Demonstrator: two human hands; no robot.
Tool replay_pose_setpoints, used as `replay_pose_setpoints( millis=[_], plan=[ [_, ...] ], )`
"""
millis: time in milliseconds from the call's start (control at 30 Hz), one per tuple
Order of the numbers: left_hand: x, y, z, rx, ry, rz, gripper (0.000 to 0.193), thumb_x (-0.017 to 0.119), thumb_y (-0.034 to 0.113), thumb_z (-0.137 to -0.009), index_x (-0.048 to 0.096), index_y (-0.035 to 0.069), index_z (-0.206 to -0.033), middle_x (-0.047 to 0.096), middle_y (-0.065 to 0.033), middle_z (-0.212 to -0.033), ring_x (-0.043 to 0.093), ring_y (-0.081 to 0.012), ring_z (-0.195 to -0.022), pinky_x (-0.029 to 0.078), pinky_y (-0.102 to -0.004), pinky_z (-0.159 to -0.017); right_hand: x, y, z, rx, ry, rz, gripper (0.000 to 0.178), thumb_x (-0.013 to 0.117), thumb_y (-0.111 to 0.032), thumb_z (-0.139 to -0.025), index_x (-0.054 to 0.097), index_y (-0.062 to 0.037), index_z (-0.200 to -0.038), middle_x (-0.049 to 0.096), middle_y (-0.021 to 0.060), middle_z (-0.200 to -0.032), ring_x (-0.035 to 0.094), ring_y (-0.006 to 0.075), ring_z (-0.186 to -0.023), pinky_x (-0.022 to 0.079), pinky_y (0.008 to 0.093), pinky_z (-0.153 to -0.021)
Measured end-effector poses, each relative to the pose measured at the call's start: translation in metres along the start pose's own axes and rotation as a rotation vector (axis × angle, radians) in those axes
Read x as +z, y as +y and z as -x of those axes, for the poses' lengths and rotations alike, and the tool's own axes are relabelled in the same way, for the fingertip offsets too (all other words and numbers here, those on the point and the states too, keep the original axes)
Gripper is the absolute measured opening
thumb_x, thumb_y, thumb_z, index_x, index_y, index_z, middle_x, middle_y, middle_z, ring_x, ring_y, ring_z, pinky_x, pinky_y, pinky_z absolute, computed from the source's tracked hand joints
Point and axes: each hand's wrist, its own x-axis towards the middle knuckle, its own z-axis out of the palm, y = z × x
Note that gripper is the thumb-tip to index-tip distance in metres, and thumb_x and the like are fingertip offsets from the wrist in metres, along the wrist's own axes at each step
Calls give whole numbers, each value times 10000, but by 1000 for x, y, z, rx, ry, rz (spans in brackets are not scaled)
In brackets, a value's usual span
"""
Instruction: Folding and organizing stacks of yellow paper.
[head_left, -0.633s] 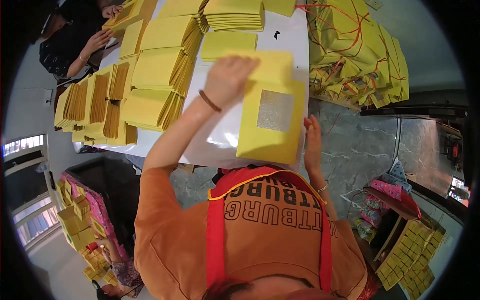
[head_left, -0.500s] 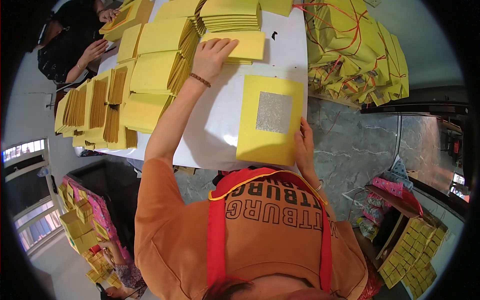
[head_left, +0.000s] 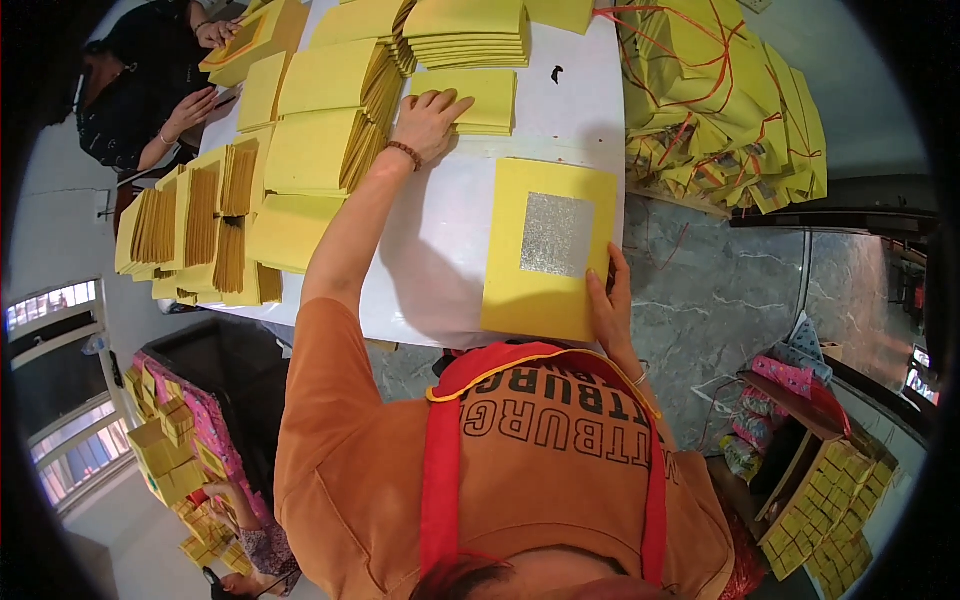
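Note:
On the white table, a yellow paper stack (head_left: 510,240) bears a silver square patch (head_left: 556,234) on its top sheet. My right hand (head_left: 614,300) holds its right edge, the thumb on top and the other fingers along the side, partly hidden. Farther off, my left hand (head_left: 428,128) lies on a small pile of folded yellow papers (head_left: 488,100), its fingers stretched over the left part. Just beyond that pile stands a taller stack of folded yellow papers (head_left: 468,40).
Rows of folded yellow papers (head_left: 318,145) fill the table's left side. Across the far left corner, a co-worker's hands (head_left: 190,110) are near a yellow stack (head_left: 255,50). Yellow bundles with red string (head_left: 720,110) lie right of the table (head_left: 420,250).
The folded yellow paper under my left hand has come down onto the small pile, and its fingers have spread out flatter. My right hand's thumb now lies on the silver-patched stack.

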Motion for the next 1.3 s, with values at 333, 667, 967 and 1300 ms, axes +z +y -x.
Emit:
replay_pose_setpoints(
  millis=[333, 667, 967, 1300],
  plan=[
    [22, 8, 2, -236, -228, 185, 699, 482, 148, -743, 229, 188, -1393, 160, -131, -1465, 121, -305, -1355, 87, -520, -1076, 5, -2, -1, -67, 2, 128, 504, 498, -186, -882, 332, 18, -1312, 406, 169, -1257, 395, 255, -1177, 289, 343, -1007],
    [18, 8, -3, -240, -295, 141, 683, 457, 152, -771, 199, 196, -1402, 123, -123, -1476, 94, -305, -1362, 69, -517, -1080, 0, 16, -5, -44, -10, -78, 505, 486, -182, -879, 332, 5, -1322, 367, 144, -1279, 357, 252, -1201, 272, 346, -1017],
    [-6, 6, -11, -74, -385, 26, 670, 530, 269, -759, 263, 172, -1366, 272, -142, -1389, 279, -345, -1273, 274, -544, -985, 0, 21, -1, -68, 25, -74, 473, 449, -188, -904, 346, 9, -1322, 377, 124, -1288, 352, 230, -1213, 260, 332, -1026],
    [-40, -1, -15, 46, -313, 48, 786, 667, 253, -702, 258, 263, -1373, 268, -111, -1405, 321, -332, -1251, 324, -526, -962, -4, 7, 3, 96, 138, -292, 463, 450, -255, -936, 381, 11, -1308, 468, 92, -1248, 450, 159, -1134, 339, 263, -960]
  ],
)
